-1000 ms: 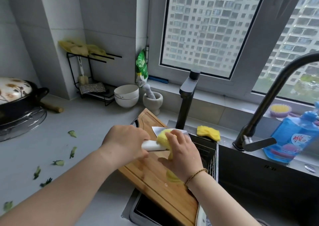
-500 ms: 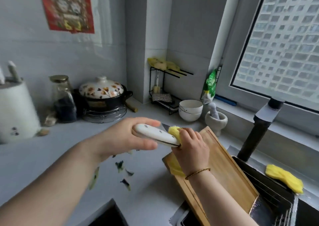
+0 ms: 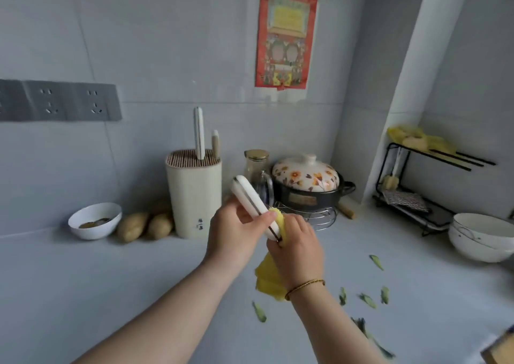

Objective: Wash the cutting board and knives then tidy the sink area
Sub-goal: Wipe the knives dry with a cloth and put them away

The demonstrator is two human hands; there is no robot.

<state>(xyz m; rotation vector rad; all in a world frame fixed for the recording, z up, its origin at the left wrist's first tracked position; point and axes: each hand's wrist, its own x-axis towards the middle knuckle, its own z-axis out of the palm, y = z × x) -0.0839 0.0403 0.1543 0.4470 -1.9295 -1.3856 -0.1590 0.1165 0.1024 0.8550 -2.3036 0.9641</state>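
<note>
Knife (image 3: 251, 201) is held up in the air over the middle of the counter (image 3: 83, 280), not resting on anything. L hand (image 3: 233, 235) has fingers + thumb wrapped round the lower part of the white handle. R hand (image 3: 297, 249) is clenched round the yellow cloth (image 3: 271, 283), bunched where the blade starts; the blade itself is hidden by cloth + fingers, so can't tell which way the edge faces. Long axis runs diagonal: handle butt up and to the left, toward the counter's back edge; blade end down and to the right, into the R palm. Knife block (image 3: 194, 196) stands at the back edge, left of the hands, w/ two handles already sticking up from it, and L hand is the nearer one to it. Prob. step: wiping the blade dry, then slotting it. Key point: the butt, not the tip, points at the block, so the knife needs turning tip-down first. Cutting board (image 3: 500, 352) only shows as a corner at the near right edge.
</note>
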